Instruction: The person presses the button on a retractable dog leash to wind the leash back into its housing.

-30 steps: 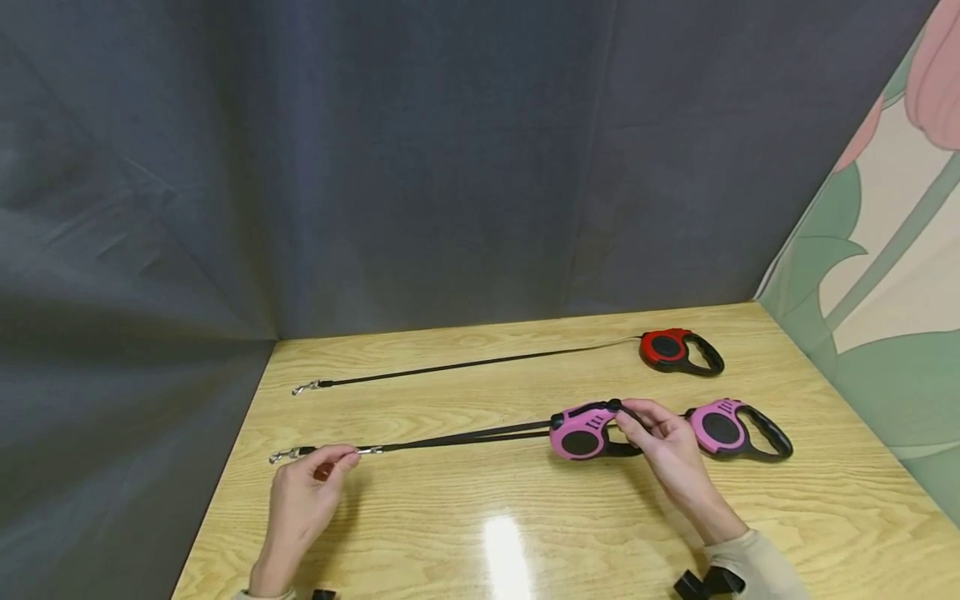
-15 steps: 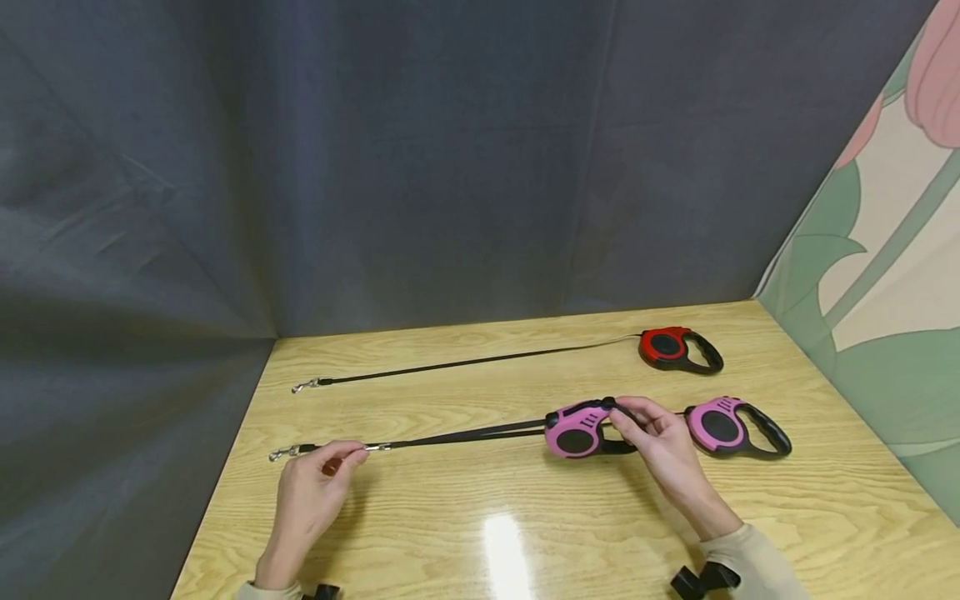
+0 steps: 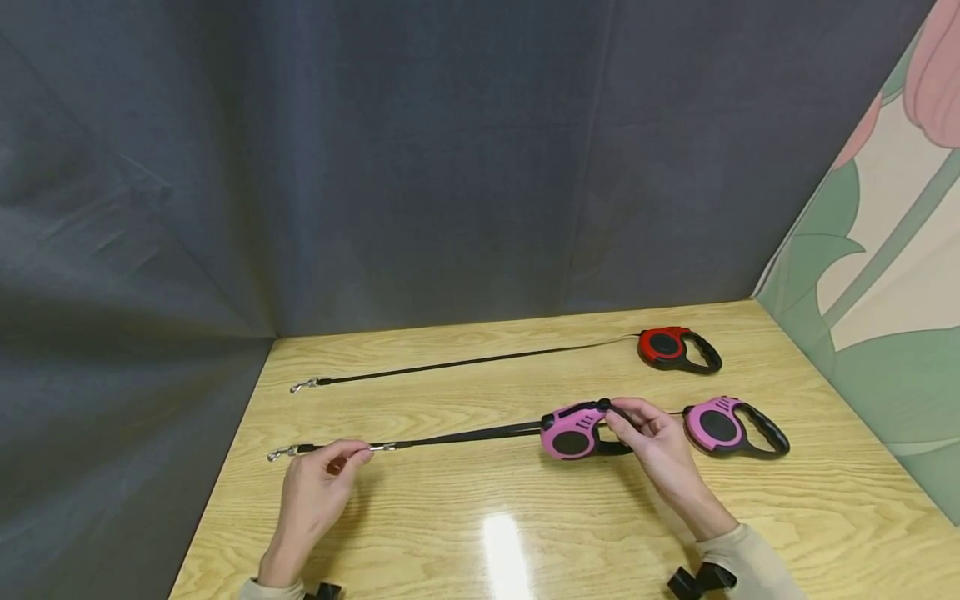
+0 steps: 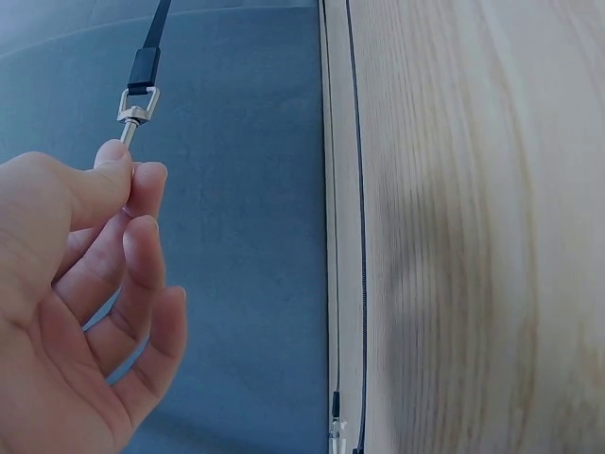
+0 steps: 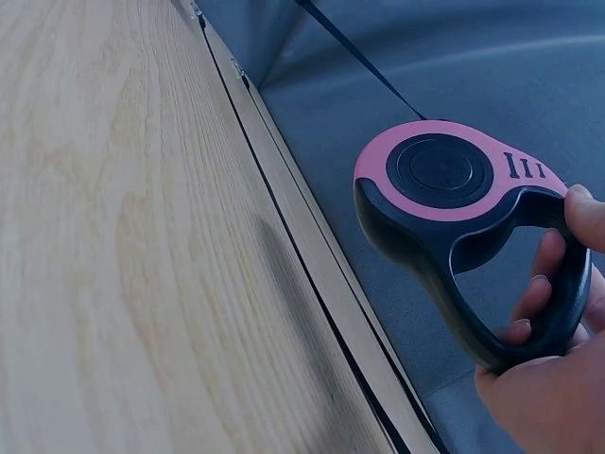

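My left hand (image 3: 318, 492) pinches the silver metal clip (image 4: 127, 135) of a black leash strap between thumb and index finger, above the table. The strap (image 3: 480, 434) runs rightward to a pink-and-black retractable leash (image 3: 567, 433). My right hand (image 3: 658, 450) grips that leash by its black looped handle (image 5: 452, 307), holding it off the table. A second pink retractable leash (image 3: 712, 423) lies just right of my right hand. Its strap stretches left behind the held one, ending in a metal clip (image 3: 281, 452) beyond my left hand.
Farther back on the wooden table (image 3: 420, 533) lies a red retractable leash (image 3: 664, 347), its strap pulled out leftward to a clip (image 3: 303, 386). A dark grey curtain (image 3: 450, 183) hangs behind and to the left. Tulip-patterned fabric (image 3: 892, 267) stands at the right.
My left hand has shifted a little to the right with the clip. My right hand and the held pink leash have moved slightly left. The leashes on the table stay put.
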`<state>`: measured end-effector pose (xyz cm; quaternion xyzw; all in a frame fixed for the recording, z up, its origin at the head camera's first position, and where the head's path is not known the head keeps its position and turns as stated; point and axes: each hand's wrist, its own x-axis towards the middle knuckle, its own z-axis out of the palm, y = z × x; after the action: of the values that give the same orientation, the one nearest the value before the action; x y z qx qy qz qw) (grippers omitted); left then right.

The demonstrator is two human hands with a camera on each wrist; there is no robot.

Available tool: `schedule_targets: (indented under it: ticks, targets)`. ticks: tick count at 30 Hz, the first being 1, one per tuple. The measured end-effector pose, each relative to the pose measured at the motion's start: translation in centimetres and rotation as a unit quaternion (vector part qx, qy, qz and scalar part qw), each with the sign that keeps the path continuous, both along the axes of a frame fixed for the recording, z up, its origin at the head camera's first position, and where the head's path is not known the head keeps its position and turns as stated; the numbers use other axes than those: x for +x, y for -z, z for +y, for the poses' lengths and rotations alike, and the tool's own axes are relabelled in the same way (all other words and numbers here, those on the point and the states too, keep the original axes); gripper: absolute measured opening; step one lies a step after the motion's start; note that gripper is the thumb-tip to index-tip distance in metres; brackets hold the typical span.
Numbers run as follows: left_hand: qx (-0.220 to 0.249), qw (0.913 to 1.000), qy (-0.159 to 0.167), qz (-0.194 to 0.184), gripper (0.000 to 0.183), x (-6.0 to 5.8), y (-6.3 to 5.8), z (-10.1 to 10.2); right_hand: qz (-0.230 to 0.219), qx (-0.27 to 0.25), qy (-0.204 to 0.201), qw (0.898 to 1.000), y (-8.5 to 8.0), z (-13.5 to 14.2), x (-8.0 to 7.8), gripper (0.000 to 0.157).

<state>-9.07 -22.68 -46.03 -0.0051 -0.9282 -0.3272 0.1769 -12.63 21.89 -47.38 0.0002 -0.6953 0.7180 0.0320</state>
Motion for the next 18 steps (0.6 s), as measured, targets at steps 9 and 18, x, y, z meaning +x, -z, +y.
schedule_targets:
  ticks: [9,18]
  targets:
    - [-0.003,0.9999,-0.007,-0.008,0.011,-0.02,0.06,-0.04,-0.001,-0.002,0.0,1.0,0.02,-0.26,0.02,0.024]
    - [0.005,1.0,-0.004,0.0,0.006,-0.11,0.27,0.02,0.009,-0.021,-0.012,1.0,0.29,-0.88,0.03,0.024]
